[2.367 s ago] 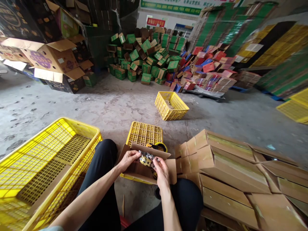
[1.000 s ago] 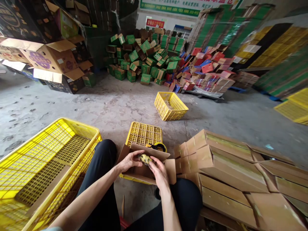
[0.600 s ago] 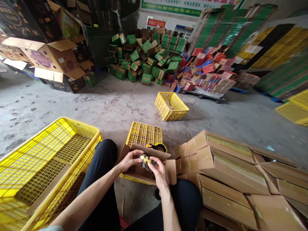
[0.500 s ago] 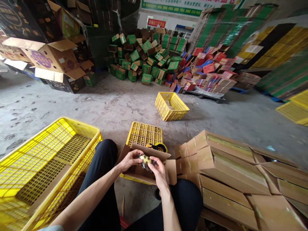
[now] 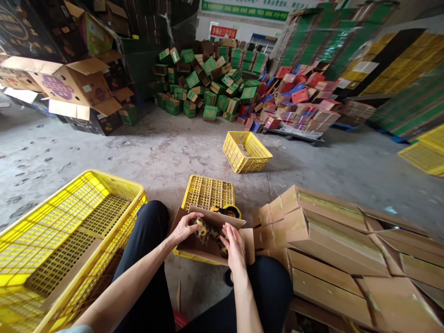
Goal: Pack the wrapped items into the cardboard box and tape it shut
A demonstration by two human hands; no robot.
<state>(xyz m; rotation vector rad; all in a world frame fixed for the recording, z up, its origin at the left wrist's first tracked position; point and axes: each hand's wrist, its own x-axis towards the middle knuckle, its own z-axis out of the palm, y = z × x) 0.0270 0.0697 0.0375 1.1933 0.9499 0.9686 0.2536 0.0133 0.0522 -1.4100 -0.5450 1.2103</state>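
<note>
1. The small yellow-and-black packets in clear wrap (image 5: 208, 231) now lie down inside the open brown cardboard box (image 5: 199, 247) between my knees; half a second ago I had one lifted above the box, pinched between both hands.
2. My left hand (image 5: 183, 227) rests at the box's near-left flap, fingers curled loosely onto the packets. Whether it grips one I cannot tell.
3. My right hand (image 5: 233, 244) lies flat and spread over the right end of the packets, pressing rather than holding.
4. I judge from that drop that the packet has gone into the box and both hands are settling it among the others.
5. The box sits on an upturned yellow plastic lattice crate (image 5: 209, 192); a yellow-and-black tape roll (image 5: 229, 211) lies just behind the box's far flap.
6. To my left stands a large yellow mesh crate (image 5: 69, 240), and to my right a stack of flattened brown cartons (image 5: 333, 240).
7. Farther off on the concrete floor (image 5: 138, 152) is a small yellow basket (image 5: 247, 151), with heaps of green boxes (image 5: 208, 88) beyond it.
</note>
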